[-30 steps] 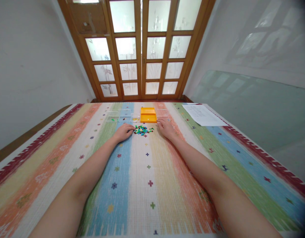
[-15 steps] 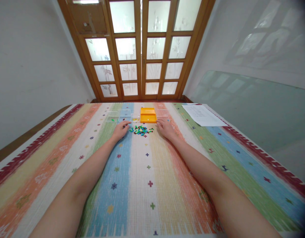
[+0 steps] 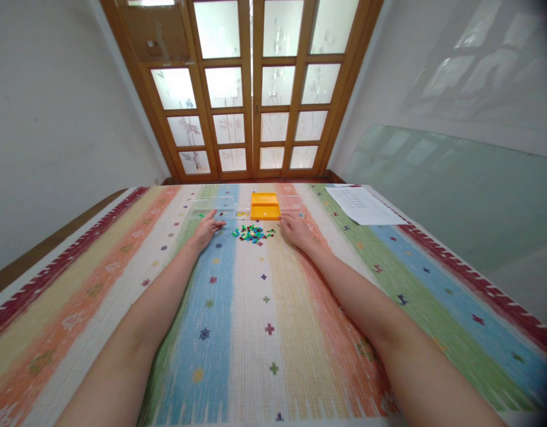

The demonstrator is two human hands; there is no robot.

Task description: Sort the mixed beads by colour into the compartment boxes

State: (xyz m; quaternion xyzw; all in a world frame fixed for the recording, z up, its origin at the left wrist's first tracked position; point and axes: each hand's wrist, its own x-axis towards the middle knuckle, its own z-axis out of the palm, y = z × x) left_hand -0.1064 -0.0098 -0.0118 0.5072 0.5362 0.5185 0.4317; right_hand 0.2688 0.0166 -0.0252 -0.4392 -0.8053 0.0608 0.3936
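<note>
My left hand is at the near edge of a clear plastic box, its fingers apart and nothing visible in them. A green piece and a dark red piece show in that box's sections. My right hand rests with its fingers stretched toward the near right corner of an open yellow box; its fingertips seem to touch the corner. Between my hands lies a loose pile of small green, blue and dark pieces. A few yellow pieces sit in a clear section left of the yellow box.
Another clear tray is to the right of the yellow box, partly behind my right hand. A printed paper sheet lies at the far right of the striped tablecloth. Beyond the table stand wooden glazed doors.
My left hand has moved left, away from the pile to the clear box's left part, and its fingers have spread. My right hand stays by the yellow box's corner.
</note>
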